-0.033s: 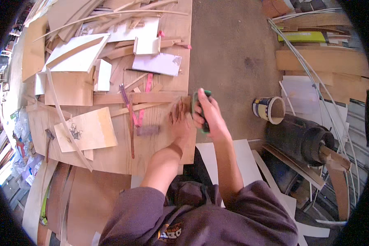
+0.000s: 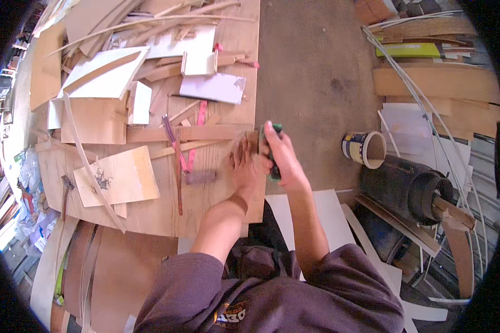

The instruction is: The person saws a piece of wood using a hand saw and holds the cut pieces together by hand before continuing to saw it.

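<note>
A cluttered workshop surrounds a wooden counter (image 2: 161, 219), with a brown floor (image 2: 311, 72) to its right. Scrap boards and thin strips lie heaped over the far part of the counter. The person's left hand (image 2: 244, 169) lies palm down near the counter's right edge, its fingers slightly spread and reaching to the end of a long wood strip (image 2: 189, 132). Just beside it, the right hand (image 2: 288, 164) has its fingers wrapped around a green and black tool (image 2: 275, 175), held at that edge with the thumb on its far end; the tool's working side is hidden. To the left of the hands are a brown block (image 2: 201, 177), a thin reddish rod (image 2: 179, 188) and a pale board (image 2: 130, 183) with a dark scribble. A hammer (image 2: 65, 197) lies farther left. On the right, a tilted bucket (image 2: 354, 147) sits near a black cylinder (image 2: 397, 183).
</note>
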A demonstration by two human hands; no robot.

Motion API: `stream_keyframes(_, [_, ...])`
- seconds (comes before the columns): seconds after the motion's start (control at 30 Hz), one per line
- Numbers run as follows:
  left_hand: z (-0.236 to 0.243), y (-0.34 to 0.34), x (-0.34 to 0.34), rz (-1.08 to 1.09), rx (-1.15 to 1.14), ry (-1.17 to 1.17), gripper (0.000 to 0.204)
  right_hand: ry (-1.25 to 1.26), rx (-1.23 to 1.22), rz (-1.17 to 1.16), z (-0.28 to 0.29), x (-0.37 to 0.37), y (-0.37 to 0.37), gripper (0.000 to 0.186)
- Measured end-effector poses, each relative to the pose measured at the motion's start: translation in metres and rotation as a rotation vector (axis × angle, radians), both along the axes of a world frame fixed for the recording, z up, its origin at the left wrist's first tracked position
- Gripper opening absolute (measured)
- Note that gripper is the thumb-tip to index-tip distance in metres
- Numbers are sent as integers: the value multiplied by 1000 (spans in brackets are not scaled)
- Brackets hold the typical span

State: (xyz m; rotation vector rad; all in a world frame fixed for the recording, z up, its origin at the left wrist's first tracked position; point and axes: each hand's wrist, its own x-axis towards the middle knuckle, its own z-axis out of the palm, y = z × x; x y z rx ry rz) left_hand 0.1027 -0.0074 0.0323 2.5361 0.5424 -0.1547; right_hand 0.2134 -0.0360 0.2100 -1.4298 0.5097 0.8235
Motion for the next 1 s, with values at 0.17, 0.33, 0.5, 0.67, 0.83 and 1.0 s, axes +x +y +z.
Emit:
stream_keyframes(0.17, [-50, 28, -31, 91, 133, 86, 62, 46, 185, 131, 45, 8, 28, 40])
stream_keyframes(0.33, [-5, 4, 9, 62, -60, 4, 63, 139, 101, 64, -14, 4, -6, 41])
stream_keyframes(0.5, [-8, 11, -21, 71, -97, 97, 61, 138, 172, 106, 36, -6, -3, 41])
stream_keyframes(0.67, [2, -5, 6, 35, 39, -11, 59, 107, 178, 37, -9, 13, -11, 42])
stream_keyframes(0.83, [-28, 14, -22, 90, 74, 16, 58, 186, 173, 49, 19, 9, 0, 43])
stream_keyframes(1.0, [-3, -1, 0, 29, 5, 61, 56, 56, 33, 93, -49, 23, 1, 41])
